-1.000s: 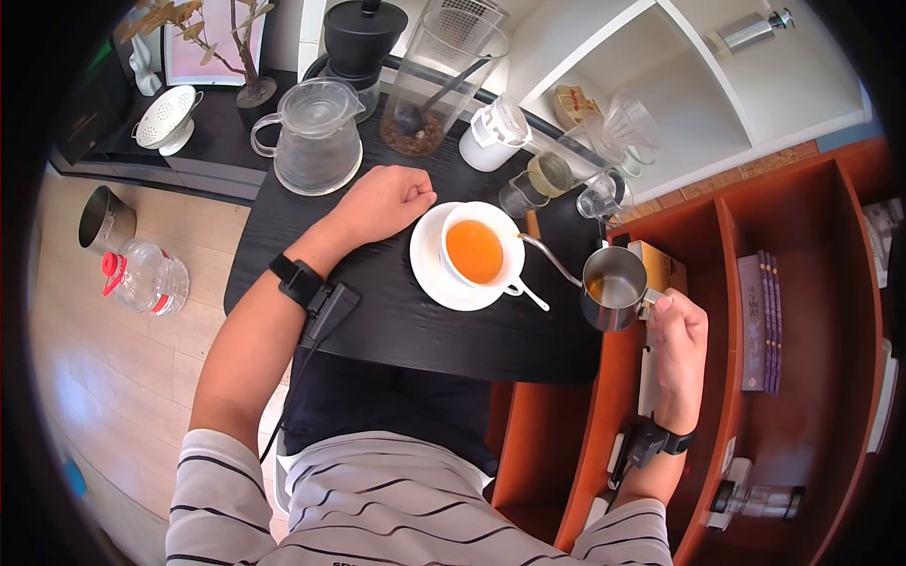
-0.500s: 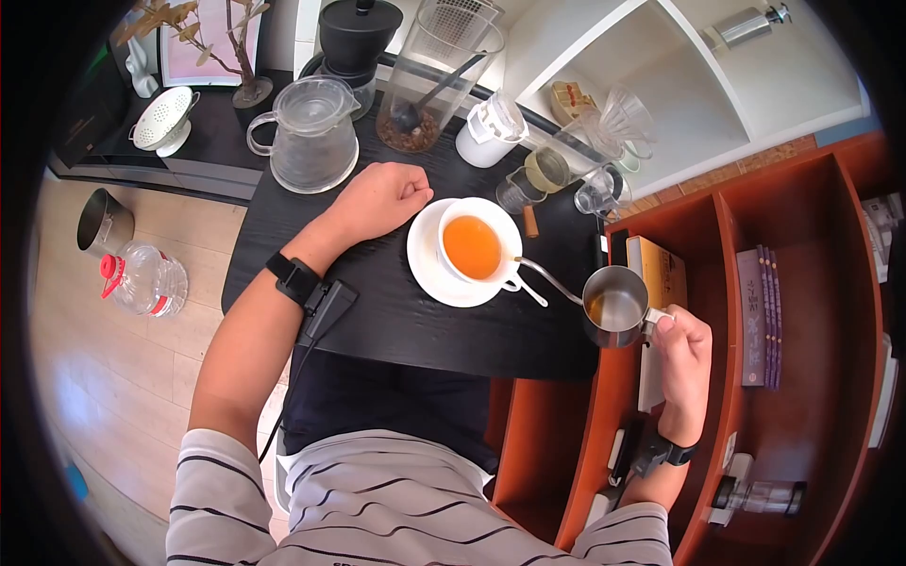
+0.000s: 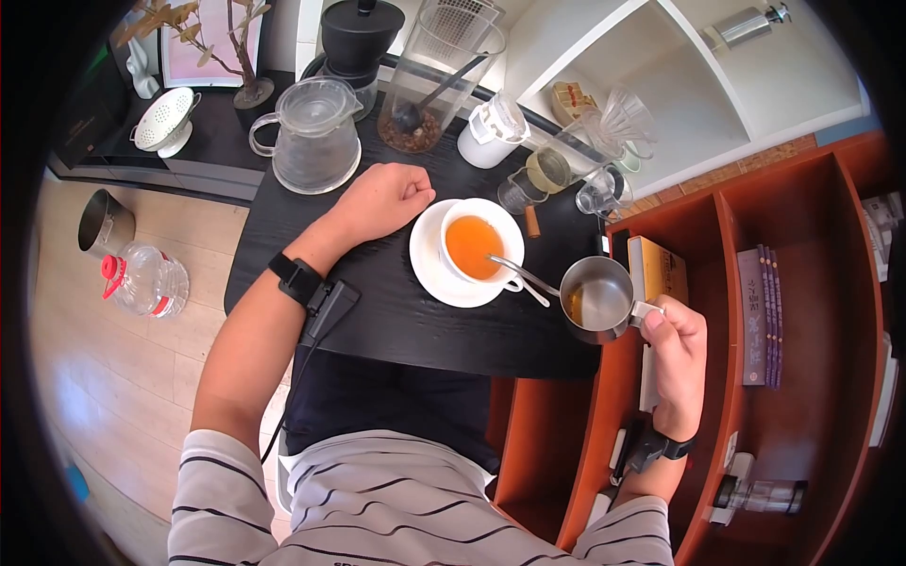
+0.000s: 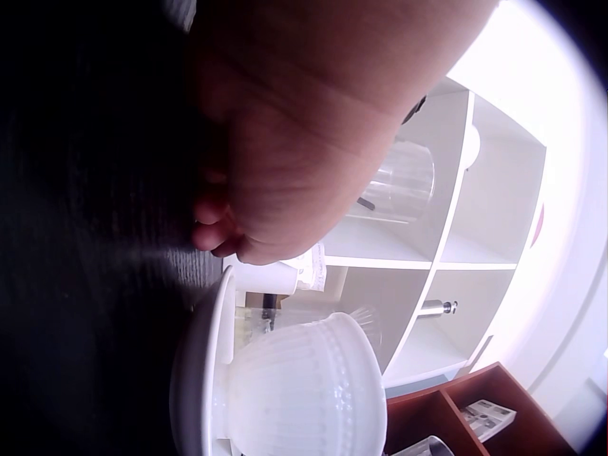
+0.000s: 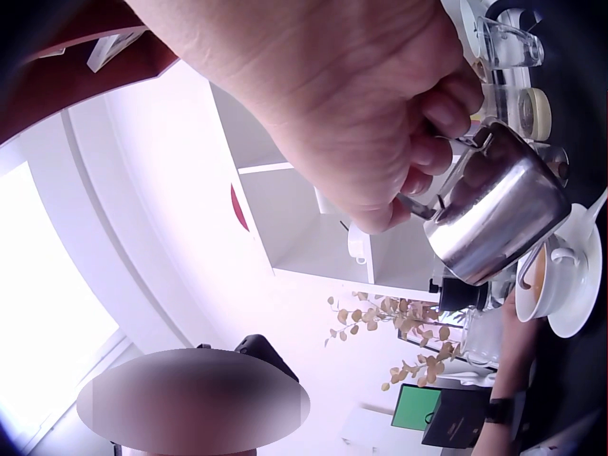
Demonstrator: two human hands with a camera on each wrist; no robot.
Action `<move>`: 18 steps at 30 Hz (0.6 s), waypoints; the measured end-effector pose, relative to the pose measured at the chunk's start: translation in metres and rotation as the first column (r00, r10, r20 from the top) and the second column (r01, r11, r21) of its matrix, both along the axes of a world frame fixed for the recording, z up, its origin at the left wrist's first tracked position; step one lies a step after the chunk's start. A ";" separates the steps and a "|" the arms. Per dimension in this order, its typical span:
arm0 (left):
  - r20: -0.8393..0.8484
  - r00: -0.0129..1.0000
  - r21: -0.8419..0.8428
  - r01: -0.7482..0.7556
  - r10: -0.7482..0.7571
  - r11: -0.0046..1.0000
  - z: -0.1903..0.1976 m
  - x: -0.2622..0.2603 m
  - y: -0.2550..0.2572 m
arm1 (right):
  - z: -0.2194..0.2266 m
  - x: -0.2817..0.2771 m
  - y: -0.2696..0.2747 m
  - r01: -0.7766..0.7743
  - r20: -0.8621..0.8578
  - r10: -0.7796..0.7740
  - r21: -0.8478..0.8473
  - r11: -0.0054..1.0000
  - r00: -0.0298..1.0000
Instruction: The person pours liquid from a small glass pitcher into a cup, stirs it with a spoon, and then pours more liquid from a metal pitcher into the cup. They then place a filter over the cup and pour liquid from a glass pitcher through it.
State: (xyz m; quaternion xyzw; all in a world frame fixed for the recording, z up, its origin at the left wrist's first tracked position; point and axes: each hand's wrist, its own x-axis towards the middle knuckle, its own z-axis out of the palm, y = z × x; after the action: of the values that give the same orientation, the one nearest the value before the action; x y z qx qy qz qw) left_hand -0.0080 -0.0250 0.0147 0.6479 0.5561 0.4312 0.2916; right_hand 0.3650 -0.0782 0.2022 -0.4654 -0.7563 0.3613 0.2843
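My right hand (image 3: 678, 354) grips the handle of a small stainless steel gooseneck pouring pot (image 3: 604, 291). The pot is tilted to the left with some liquid in it, and its thin spout (image 3: 528, 272) overlaps the near right side of the cup. Orange-brown liquid (image 3: 474, 247) fills much of the white cup (image 4: 304, 389), which stands on a white saucer (image 3: 429, 283). A white spoon handle (image 3: 538, 297) sticks out at the saucer's right. Left of the cup, my left hand (image 3: 385, 201) rests on the black table (image 3: 415, 335), fingers loosely curled and holding nothing.
Behind stand a glass server (image 3: 316, 141), a black grinder (image 3: 360, 38), a tall clear container (image 3: 415, 132) with a black scoop, a white canister (image 3: 493, 132) and small glassware (image 3: 543, 174). A red-brown bookcase (image 3: 698, 217) borders the table's right side.
The pot first draws slightly toward the body, then moves left and tips further toward the cup, so its spout reaches over the liquid. My left hand stays in place.
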 end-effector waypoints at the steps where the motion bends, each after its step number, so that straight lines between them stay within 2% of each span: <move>1: 0.010 1.000 -0.001 0.001 -0.001 1.000 0.000 0.000 0.000 | 0.000 -0.002 0.001 -0.015 -0.003 0.015 0.009 1.000 1.000; 4: 0.010 1.000 -0.009 0.002 -0.002 1.000 0.001 0.000 -0.001 | 0.001 -0.003 0.005 0.003 0.042 -0.004 0.014 1.000 0.999; 7: -0.013 1.000 -0.065 -0.002 0.001 0.998 0.006 -0.001 -0.002 | -0.002 -0.003 0.006 0.013 0.033 -0.014 0.048 0.999 0.999; 11: -0.026 1.000 -0.056 -0.002 0.000 0.998 0.005 -0.001 0.000 | -0.014 0.005 0.010 0.040 0.006 -0.040 0.085 0.996 0.999; 13: -0.031 1.000 -0.002 0.002 -0.002 1.000 0.002 -0.001 0.000 | -0.030 0.019 0.013 0.083 -0.159 -0.079 0.015 0.996 0.984; 14: -0.035 0.999 -0.002 0.005 -0.005 1.000 0.001 -0.001 0.000 | -0.039 0.022 0.013 0.086 -0.163 -0.082 0.015 0.996 0.983; 16: -0.027 1.000 -0.022 0.011 -0.012 1.000 0.001 -0.001 0.000 | -0.058 0.025 0.012 0.090 -0.430 -0.119 -0.087 0.992 0.895; 18: -0.045 0.999 -0.024 0.020 -0.021 1.000 0.000 -0.002 0.001 | -0.077 0.028 0.009 0.069 -0.568 -0.172 -0.199 0.978 0.805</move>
State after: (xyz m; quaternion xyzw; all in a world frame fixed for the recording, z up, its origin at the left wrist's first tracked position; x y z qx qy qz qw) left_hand -0.0100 -0.0237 0.0151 0.6597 0.5611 0.4068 0.2907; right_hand 0.3926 -0.0692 0.1253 -0.4021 -0.5685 0.5300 0.4839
